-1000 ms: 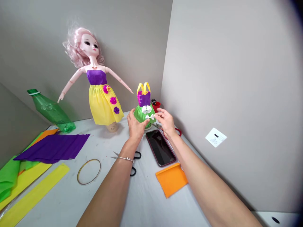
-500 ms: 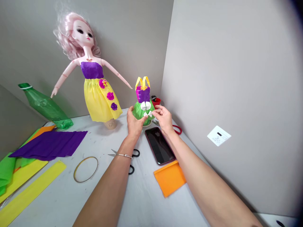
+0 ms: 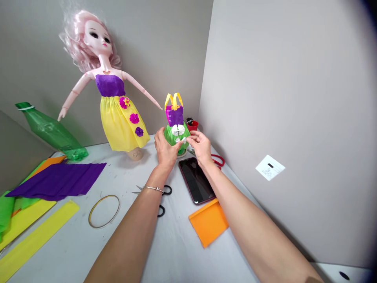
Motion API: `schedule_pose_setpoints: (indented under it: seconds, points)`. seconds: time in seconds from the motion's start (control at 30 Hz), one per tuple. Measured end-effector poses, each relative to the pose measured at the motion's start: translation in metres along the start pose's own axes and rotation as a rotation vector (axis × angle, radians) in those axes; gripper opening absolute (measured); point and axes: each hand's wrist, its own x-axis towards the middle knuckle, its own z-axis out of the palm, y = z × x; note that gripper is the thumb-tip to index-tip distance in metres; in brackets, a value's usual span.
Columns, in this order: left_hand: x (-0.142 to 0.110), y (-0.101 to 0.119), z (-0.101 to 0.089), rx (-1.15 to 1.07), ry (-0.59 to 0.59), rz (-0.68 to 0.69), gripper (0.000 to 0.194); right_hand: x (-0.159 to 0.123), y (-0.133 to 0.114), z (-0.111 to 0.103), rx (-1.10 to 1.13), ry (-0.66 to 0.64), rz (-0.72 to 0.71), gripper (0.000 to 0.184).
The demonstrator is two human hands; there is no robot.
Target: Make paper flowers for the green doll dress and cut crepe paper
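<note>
Small white bow held against the green skirt; position essentially unchanged

Over the last second, the whole scene has shifted slightly left in the view. The tabletop items move together, which suggests head movement. The grip is unchanged.

The small doll dress with purple bodice, yellow straps and green gathered skirt (image 3: 174,117) stands upright at the far side of the grey table (image 3: 176,255), right of the large pink-haired doll (image 3: 125,122). A white pleated bow (image 3: 178,130) sits high on the skirt; a smaller white bow (image 3: 180,140) lies just below it.

Left hand (image 3: 166,150): fingers curled around the skirt's left side, thumb across the front at the smaller bow's lower edge. Right hand (image 3: 202,149): thumb and forefinger closed on that bow's right end.

The steady spacing between the bows indicates that the work is at a holding or pressing stage. Whether the smaller bow is attached cannot be told. The black smartphone (image 3: 194,179) lies just nearer than the dress; the red-handled scissors (image 3: 218,160) lie to its right.
</note>
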Motion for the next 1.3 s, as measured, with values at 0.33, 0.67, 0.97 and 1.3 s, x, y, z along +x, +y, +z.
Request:
schedule_pose_setpoints:
  seconds: [0.33, 0.67, 0.97, 1.3]
  points:
    - [-0.001, -0.006, 0.005, -0.104, -0.045, -0.070, 0.069, 0.001, 0.003, -0.003, -0.046, 0.031, -0.024, 0.032]
    - [-0.006, -0.010, 0.006, -0.111, -0.031, -0.027, 0.062, 0.000, 0.007, -0.004, -0.130, -0.107, -0.075, 0.047]
    - [-0.009, -0.008, 0.008, -0.104, -0.024, -0.043, 0.061, 0.001, 0.003, -0.007, -0.277, -0.104, -0.099, 0.043]
    - [-0.007, -0.006, 0.006, -0.101, -0.036, -0.052, 0.058, 0.020, -0.017, -0.007, -0.395, -0.230, -0.162, 0.049]
